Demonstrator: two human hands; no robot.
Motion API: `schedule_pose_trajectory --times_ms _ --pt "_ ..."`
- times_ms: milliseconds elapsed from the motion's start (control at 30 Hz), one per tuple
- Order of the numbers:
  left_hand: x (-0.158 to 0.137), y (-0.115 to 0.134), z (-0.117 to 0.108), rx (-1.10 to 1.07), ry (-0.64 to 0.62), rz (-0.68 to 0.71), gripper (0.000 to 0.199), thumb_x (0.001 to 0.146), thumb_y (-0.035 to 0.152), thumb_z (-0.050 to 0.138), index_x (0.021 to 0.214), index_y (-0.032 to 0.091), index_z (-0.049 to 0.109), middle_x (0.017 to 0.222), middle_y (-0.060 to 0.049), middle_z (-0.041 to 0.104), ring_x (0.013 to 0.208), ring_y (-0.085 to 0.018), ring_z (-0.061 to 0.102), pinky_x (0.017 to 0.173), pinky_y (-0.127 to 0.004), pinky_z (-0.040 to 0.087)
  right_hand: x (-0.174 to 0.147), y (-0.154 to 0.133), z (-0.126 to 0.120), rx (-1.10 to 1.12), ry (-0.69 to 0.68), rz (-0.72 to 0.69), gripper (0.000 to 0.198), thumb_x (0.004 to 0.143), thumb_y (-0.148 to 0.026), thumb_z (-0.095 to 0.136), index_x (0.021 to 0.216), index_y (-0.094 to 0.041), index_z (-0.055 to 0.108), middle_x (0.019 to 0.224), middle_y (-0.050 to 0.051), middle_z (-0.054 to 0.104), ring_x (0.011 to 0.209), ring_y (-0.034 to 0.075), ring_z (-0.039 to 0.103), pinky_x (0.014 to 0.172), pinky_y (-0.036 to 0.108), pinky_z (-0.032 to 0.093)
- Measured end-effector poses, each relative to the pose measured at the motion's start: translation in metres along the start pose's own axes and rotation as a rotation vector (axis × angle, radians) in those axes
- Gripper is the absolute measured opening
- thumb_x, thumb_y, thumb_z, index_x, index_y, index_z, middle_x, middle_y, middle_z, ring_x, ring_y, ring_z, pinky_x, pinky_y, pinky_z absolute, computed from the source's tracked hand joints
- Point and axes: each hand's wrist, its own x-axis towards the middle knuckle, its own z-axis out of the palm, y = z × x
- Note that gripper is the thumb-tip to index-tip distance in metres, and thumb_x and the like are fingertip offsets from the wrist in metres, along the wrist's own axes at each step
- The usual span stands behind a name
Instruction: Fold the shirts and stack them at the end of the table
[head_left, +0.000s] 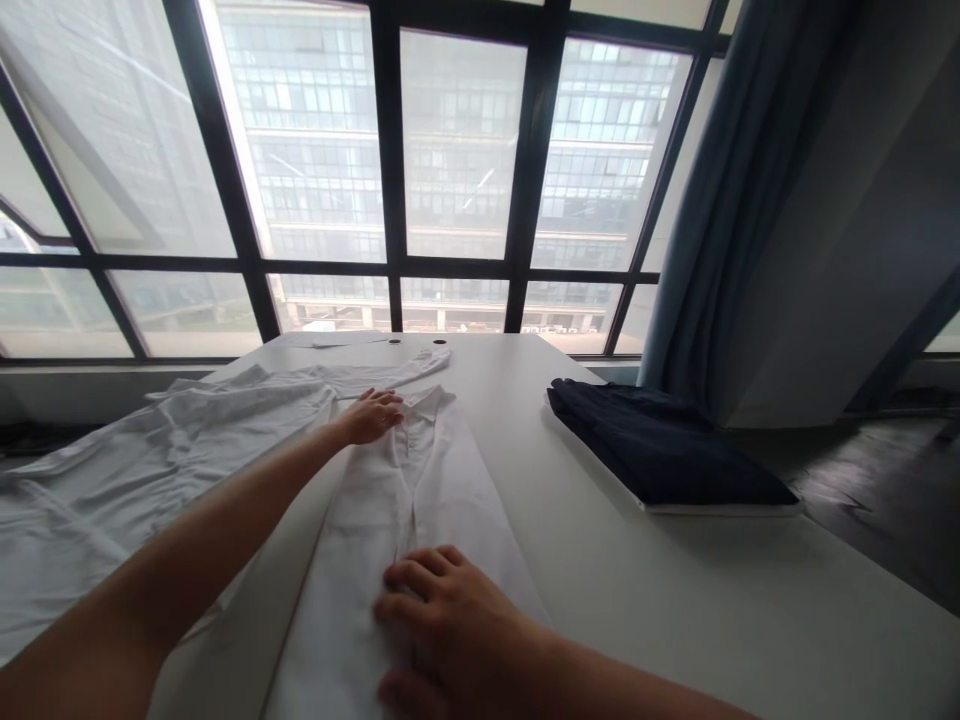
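A long white shirt [465,480], folded into a narrow strip, lies on the white table in front of me with its collar [431,400] at the far end. My left hand [375,415] reaches out to the collar end and rests there, its fingers laid out on the cloth. Nearer to me, my right hand [450,625] lies on the shirt beside its front opening. Its fingers are slightly bent and the thumb stands apart from them. The shirt's near end runs out of view below.
More white garments [187,440] lie spread and wrinkled along the table's left side. At the right, a folded dark navy cloth [660,440] sits near the edge of the table [600,590]. Windows [461,150] stand behind, with a blue curtain [720,220] at the right.
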Motion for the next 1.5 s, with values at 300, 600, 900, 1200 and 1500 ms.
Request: schedule_pose_trajectory --times_ms 300,600,900,1200,1500 --pt "0.019 -0.021 -0.014 0.052 0.172 -0.065 0.047 0.097 0.048 0.039 0.084 0.028 0.079 0.125 -0.005 0.065 0.121 -0.027 0.051 0.111 -0.049 0.03 0.004 0.023 0.03 -0.09 0.034 -0.076 0.032 0.098 -0.049 0.06 0.116 -0.022 0.056 0.125 0.005 0.058 0.114 0.023 0.051 0.1 0.035 0.039" --pt "0.033 -0.011 0.005 0.167 0.1 -0.416 0.05 0.099 0.049 0.036 0.101 0.015 0.073 0.117 -0.017 0.065 0.116 -0.034 0.052 0.098 -0.049 0.037 0.009 0.035 0.053 -0.147 0.077 -0.102 0.021 0.104 -0.043 0.054 0.107 -0.022 0.058 0.117 0.002 0.063 0.101 0.018 0.058 0.094 0.03 0.043" --pt "0.008 0.015 -0.018 0.062 0.12 -0.445 0.049 0.1 0.046 0.031 0.116 0.015 0.066 0.129 -0.016 0.062 0.121 -0.031 0.054 0.101 -0.042 0.04 0.004 0.014 0.021 -0.051 0.098 -0.059 0.053 0.088 -0.067 0.065 0.111 -0.019 0.062 0.121 0.006 0.062 0.118 0.023 0.052 0.111 0.036 0.03" --pt "-0.039 0.034 0.011 -0.112 -0.224 -0.376 0.081 0.096 0.063 0.019 0.155 0.007 0.026 0.161 -0.018 0.02 0.15 -0.03 0.015 0.118 -0.049 0.02 -0.002 -0.003 -0.007 0.076 -0.003 -0.019 0.058 0.095 -0.058 0.061 0.138 -0.021 0.052 0.14 0.009 0.051 0.134 0.023 0.041 0.119 0.039 0.018" --pt "0.006 -0.002 0.035 -0.142 -0.152 -0.395 0.07 0.099 0.051 0.024 0.152 0.006 0.031 0.16 -0.024 0.017 0.149 -0.033 0.016 0.115 -0.052 0.024 0.001 0.004 -0.008 0.116 -0.034 0.012 0.06 0.097 -0.059 0.057 0.144 -0.022 0.048 0.146 0.01 0.046 0.136 0.024 0.039 0.12 0.041 0.017"
